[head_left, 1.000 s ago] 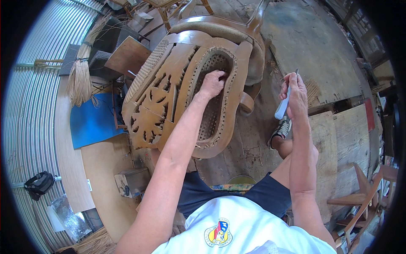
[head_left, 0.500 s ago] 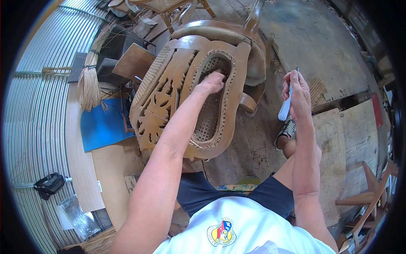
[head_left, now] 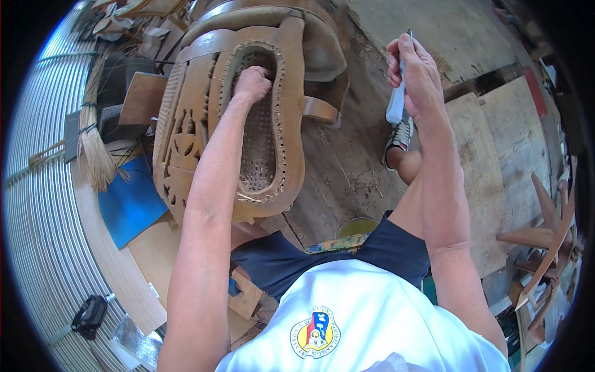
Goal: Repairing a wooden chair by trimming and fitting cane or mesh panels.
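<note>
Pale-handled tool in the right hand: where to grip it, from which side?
Probably by the pale handle, coming from its lower end, nearer the wearer: that broad end sticks out free below the right hand, while the thin dark tip points away.

chair (head_left: 291, 142) left of tool (head_left: 395, 104)

Left arm (head_left: 214, 180) reaches forward, left hand (head_left: 253, 85) curled, back upward; right arm (head_left: 445, 198) extends too, right hand (head_left: 421, 77) gripping.
</note>
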Demonstrator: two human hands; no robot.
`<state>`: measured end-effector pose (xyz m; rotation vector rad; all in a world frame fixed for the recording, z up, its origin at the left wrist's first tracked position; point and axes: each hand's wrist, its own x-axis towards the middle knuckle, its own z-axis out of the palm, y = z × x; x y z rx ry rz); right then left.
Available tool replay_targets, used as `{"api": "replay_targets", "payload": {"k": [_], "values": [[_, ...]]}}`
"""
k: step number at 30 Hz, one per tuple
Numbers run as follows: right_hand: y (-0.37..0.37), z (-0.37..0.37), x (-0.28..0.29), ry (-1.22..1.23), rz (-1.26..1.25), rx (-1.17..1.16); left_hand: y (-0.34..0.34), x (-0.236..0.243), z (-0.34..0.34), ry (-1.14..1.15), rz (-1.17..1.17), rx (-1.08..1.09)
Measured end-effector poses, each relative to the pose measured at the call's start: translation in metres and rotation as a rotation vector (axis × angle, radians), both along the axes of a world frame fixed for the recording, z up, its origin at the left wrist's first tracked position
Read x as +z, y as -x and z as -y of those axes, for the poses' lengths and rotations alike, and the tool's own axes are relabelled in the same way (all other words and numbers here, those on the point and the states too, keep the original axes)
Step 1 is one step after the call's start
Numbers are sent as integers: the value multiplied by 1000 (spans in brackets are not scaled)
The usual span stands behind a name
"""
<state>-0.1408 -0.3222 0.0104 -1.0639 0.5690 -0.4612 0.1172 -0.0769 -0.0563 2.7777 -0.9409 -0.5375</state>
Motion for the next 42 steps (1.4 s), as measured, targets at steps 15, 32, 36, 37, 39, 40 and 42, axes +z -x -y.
{"api": "replay_targets", "payload": {"k": [15, 32, 36, 37, 39, 40, 42], "values": [[4, 3, 4, -9, 25, -9, 96, 32, -46, -153, -75, 177], [5, 5, 2, 12, -8, -9, 62, 24, -41, 44, -389, 373], [4, 7, 0, 7, 20, -1, 66, 11, -27, -68, -87, 395], [5, 6, 1, 4, 20, 2, 65, 7, -27, -127, 61, 341], [4, 4, 6, 30, 10, 0, 63, -2, -30, -216, 66, 336], [1, 2, 7, 20, 28, 14, 59, -7, -36, -192, 153, 326], [4, 7, 0, 49, -26, -16, 73, -14, -27, -150, 245, 301]]}}
